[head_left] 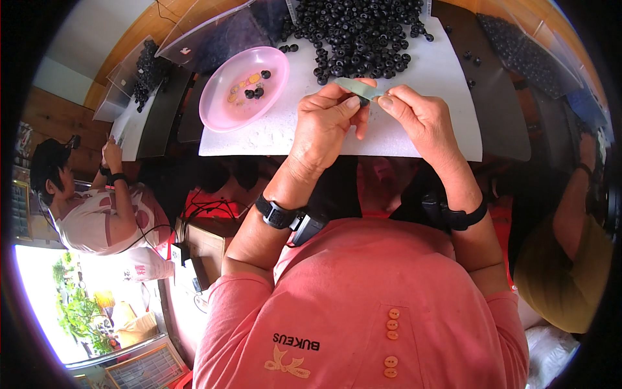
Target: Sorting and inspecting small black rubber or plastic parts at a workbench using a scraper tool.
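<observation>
My left hand (327,120) is closed, with its thumb and fingertips around a small black rounded part (363,101), mostly covered by the fingers. My right hand (420,120) pinches one end of a flat pale green strip (358,87). The strip lies over the black part and across the left fingertips; whether it has an edge or a handle cannot be made out. Both hands meet above the front of a white work sheet (259,142). Beyond them lies a large heap of black rounded parts (363,35).
A pink bowl (210,107) at the left holds several black parts and small yellowish pieces. Clear plastic bins (227,35) stand behind it. Loose black parts (477,61) lie on the dark table (502,123). One person (110,207) sits at the left, another (560,253) at the right.
</observation>
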### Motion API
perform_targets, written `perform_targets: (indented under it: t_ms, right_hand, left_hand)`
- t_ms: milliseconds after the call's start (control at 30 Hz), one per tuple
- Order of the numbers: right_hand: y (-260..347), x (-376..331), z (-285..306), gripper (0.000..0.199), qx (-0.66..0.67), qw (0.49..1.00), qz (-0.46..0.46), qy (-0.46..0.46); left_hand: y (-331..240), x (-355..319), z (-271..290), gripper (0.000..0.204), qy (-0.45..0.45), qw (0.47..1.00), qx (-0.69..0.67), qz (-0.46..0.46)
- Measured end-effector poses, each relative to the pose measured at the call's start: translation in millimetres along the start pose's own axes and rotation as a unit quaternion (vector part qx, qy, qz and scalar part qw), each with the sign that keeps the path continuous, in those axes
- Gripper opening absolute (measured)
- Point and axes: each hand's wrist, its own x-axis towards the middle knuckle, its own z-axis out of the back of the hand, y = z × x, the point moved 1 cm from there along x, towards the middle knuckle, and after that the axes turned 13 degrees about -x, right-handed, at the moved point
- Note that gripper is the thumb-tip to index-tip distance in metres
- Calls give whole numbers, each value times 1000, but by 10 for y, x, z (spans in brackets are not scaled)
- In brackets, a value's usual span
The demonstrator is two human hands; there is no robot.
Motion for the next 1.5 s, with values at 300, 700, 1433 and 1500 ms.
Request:
perform_targets:
  t_ms: [300,700,1433,1500]
  right_hand:
    - [19,-22,10,28,0,999,35,9]
    - [-106,-50,124,31,341,932,-125,-15]
    - [-177,-83,114,28,354,930,-99,-18]
    - [-177,-86,113,28,351,930,-105,-25]
  left_hand:
    - [43,-16,-8,22,-22,999,-28,-15]
    - [-1165,-32,602,16,-116,710,623,-307]
    - [-355,297,415,18,94,675,685,-256]
    - [-366,213,358,20,134,668,676,-281]
